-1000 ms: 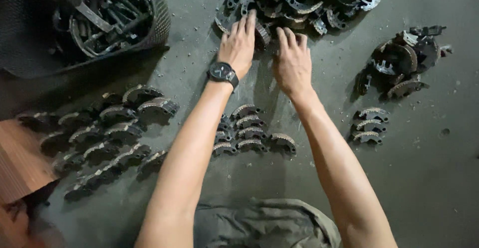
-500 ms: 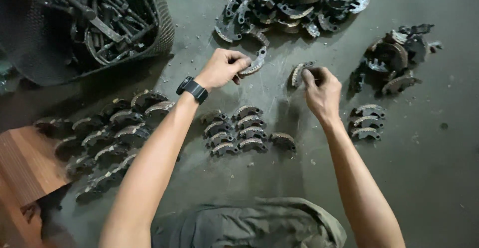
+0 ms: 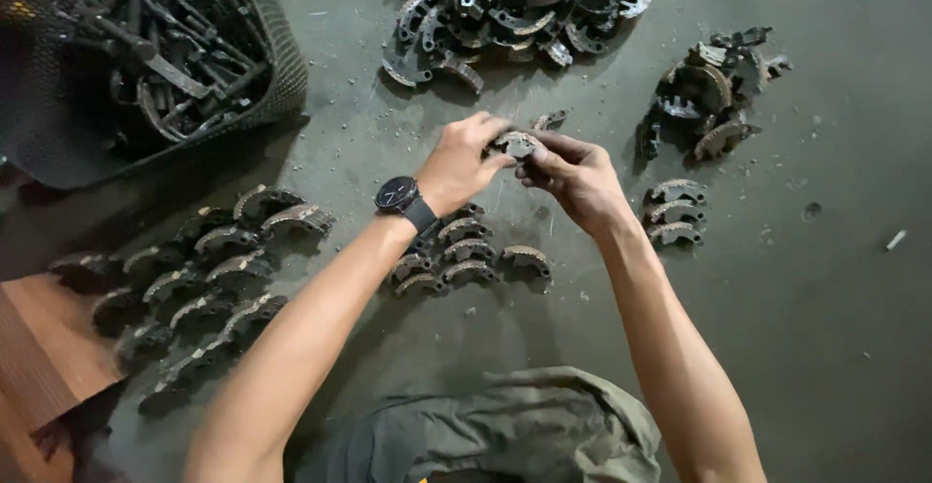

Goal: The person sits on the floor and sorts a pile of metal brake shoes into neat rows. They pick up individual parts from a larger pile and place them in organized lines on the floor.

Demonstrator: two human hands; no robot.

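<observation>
Grey concrete floor (image 3: 835, 347) lies under both hands. Left hand (image 3: 464, 165) and right hand (image 3: 575, 178) meet above the sorted rows (image 3: 466, 255), fingers pinched together on curved brake shoes (image 3: 516, 143) held between them, equally near each hand, long axis roughly crosswise.

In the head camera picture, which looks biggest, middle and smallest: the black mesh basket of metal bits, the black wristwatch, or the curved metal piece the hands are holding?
Largest to smallest:
1. Black mesh basket of dark metal parts
2. Black round wristwatch
3. Curved grey metal piece, partly hidden by fingers, so it looks close to the watch; unsure.
</observation>
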